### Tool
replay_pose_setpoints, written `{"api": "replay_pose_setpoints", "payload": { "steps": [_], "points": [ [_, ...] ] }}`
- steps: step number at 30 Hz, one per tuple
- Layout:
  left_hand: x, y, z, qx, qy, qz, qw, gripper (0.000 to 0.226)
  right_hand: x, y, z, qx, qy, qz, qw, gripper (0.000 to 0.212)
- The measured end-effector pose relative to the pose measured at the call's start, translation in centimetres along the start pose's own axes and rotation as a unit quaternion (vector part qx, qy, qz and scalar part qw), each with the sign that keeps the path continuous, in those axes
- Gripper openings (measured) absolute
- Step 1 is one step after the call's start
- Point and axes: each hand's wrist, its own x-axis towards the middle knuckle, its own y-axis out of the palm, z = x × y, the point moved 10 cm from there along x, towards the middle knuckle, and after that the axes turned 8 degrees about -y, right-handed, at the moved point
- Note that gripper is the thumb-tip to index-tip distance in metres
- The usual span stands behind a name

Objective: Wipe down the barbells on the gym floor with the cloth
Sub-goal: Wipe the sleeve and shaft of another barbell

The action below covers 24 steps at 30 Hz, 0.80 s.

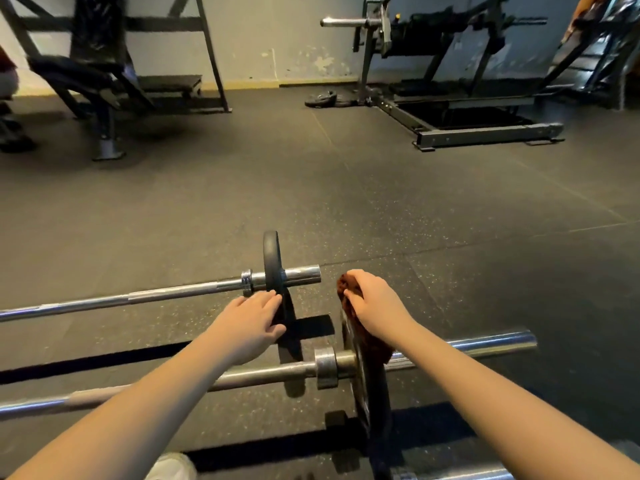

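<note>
Black steel machine frame [485, 133], far right, against pale chipped wall [277, 36]; loose weight plates [322, 98] flat beside its base. Padded bench rack [86, 74], far left; low step platform [166, 83] beside it.

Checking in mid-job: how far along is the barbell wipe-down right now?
Done: nothing shows as finished; no wiped surface can be told apart. In hand: the right hand holds the cloth on the rim of the near plate, while the left hand holds the far plate by its edge. Left: the shafts of the near barbell and the far barbell, both with no cloth on them.
</note>
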Motion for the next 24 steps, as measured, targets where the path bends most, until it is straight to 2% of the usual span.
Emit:
{"api": "replay_pose_setpoints", "payload": {
  "steps": [6, 11, 17, 20, 24],
  "points": [
    [4.6, 0.8, 5.3, 0.007, -0.011, -0.021, 1.0, 0.068, 6.8, 4.2, 0.6, -0.063, -0.029, 0.043, 0.997, 0.02],
    [9.5, -0.7, 7.0, -0.023, -0.02, -0.073, 0.997, 0.076, 11.6, 7.0, 0.6, -0.073, -0.026, 0.085, 0.993, 0.02],
    [15.0, -2.5, 7.6, -0.048, -0.008, -0.131, 0.99, 0.071, 15.5, 9.5, -1.9, -0.059, 0.046, 0.104, 0.992, 0.025],
    [17.7, -2.3, 8.4, -0.055, 0.003, -0.13, 0.99, 0.065, 16.9, 11.0, -3.7, -0.06, 0.078, 0.121, 0.988, 0.027],
    [19.7, -0.3, 9.0, -0.116, 0.013, -0.139, 0.983, 0.063, 19.9, 12.0, -5.5, -0.028, 0.101, 0.069, 0.992, 0.025]
  ]
}}
